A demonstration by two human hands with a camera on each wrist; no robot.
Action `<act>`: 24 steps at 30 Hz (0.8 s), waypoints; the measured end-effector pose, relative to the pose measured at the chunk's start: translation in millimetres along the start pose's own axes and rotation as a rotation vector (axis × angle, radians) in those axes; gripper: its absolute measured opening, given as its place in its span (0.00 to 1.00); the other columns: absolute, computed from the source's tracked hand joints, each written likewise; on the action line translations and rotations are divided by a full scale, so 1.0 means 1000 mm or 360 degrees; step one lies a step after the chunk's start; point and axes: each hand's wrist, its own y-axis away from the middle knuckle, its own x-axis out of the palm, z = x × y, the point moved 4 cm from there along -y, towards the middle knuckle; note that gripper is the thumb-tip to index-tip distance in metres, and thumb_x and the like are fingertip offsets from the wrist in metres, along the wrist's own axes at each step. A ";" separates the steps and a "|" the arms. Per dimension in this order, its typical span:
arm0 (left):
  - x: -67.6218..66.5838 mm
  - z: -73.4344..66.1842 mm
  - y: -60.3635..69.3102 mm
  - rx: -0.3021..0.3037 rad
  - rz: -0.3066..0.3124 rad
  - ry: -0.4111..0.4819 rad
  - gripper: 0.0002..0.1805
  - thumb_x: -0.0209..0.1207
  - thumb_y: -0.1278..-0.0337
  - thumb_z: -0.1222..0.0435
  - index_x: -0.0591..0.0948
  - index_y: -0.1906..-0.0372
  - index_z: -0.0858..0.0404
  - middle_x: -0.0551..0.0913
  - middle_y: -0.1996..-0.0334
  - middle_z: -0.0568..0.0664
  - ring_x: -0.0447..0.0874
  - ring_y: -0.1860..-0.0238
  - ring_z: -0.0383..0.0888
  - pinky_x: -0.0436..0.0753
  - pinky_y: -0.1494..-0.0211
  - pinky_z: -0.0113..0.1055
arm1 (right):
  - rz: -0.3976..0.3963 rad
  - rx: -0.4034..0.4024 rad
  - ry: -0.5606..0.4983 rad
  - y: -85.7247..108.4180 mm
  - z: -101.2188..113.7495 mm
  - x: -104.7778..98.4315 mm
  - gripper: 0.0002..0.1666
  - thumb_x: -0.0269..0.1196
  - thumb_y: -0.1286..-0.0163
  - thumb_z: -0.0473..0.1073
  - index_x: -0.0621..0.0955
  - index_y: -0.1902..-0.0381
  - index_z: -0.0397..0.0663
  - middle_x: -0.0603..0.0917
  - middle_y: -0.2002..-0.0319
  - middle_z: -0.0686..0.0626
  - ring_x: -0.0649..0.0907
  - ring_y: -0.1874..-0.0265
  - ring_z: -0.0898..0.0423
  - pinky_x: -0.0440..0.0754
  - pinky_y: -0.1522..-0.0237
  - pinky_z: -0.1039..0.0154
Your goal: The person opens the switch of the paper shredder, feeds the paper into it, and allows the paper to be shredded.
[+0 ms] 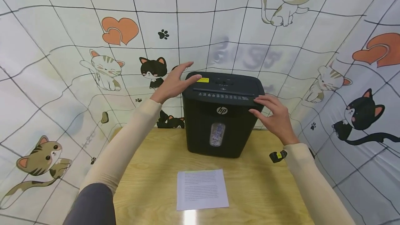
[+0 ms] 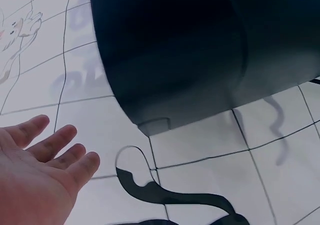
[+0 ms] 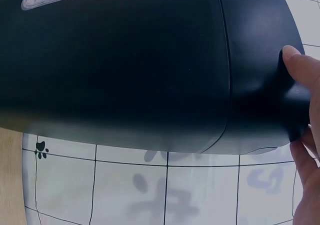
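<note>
A black HP paper shredder (image 1: pixel 203 124) stands on the table, its slot on top and shreds showing through a clear window (image 1: pixel 217 134) in its front. Beside its top left corner is my left hand (image 1: pixel 175 84), fingers extended and thumb spread; the left wrist view shows these fingers apart from the shredder's side (image 2: pixel 170 60). At the top right corner, my right hand (image 1: pixel 275 115) has fairly straight fingers. In the right wrist view the thumb (image 3: pixel 300 65) lies over the lid's front and the fingers reach along its side; firm contact cannot be made out.
A printed sheet of paper (image 1: pixel 202 190) lies on the wooden table (image 1: pixel 150 176) in front of the shredder. A curtain (image 1: pixel 193 27) with cats and a grid surrounds the table close behind and at both sides. A small black device (image 1: pixel 277 156) sits at the right wrist.
</note>
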 end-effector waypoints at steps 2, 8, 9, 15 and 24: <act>0.001 -0.007 -0.008 0.0014 0.0030 -0.0030 0.49 0.54 0.39 0.28 0.57 0.19 0.43 0.58 0.19 0.39 0.53 0.18 0.43 0.59 0.19 0.52 | -0.0020 -0.0021 0.0001 -0.001 -0.001 -0.001 0.27 0.80 0.46 0.37 0.88 0.47 0.45 0.86 0.45 0.43 0.81 0.40 0.44 0.75 0.32 0.63; 0.004 -0.025 -0.027 0.0052 0.0145 -0.0125 0.49 0.53 0.37 0.30 0.57 0.18 0.49 0.57 0.18 0.44 0.52 0.17 0.46 0.58 0.19 0.52 | -0.0015 -0.0023 0.0016 -0.003 0.000 -0.003 0.26 0.81 0.48 0.38 0.89 0.49 0.46 0.87 0.49 0.44 0.83 0.43 0.45 0.78 0.36 0.54; 0.004 -0.028 -0.030 0.0051 0.0164 -0.0146 0.49 0.53 0.36 0.30 0.57 0.18 0.49 0.57 0.18 0.44 0.52 0.17 0.46 0.58 0.18 0.52 | -0.0005 -0.0020 0.0023 -0.004 0.001 -0.003 0.26 0.81 0.48 0.38 0.89 0.49 0.46 0.88 0.49 0.44 0.83 0.44 0.45 0.78 0.37 0.51; 0.007 -0.046 -0.045 0.0051 0.0257 -0.0275 0.47 0.51 0.36 0.30 0.59 0.19 0.48 0.58 0.18 0.45 0.52 0.17 0.46 0.57 0.17 0.49 | 0.0039 0.0005 0.0025 -0.008 0.005 -0.005 0.24 0.81 0.48 0.39 0.90 0.51 0.44 0.88 0.53 0.45 0.82 0.46 0.46 0.78 0.40 0.45; 0.024 -0.065 -0.072 0.0058 0.0477 -0.0467 0.46 0.49 0.35 0.31 0.65 0.22 0.54 0.65 0.21 0.48 0.59 0.20 0.48 0.62 0.19 0.47 | 0.0089 0.0067 0.0026 -0.009 0.008 -0.008 0.23 0.81 0.48 0.40 0.90 0.52 0.45 0.86 0.55 0.45 0.81 0.51 0.48 0.78 0.48 0.51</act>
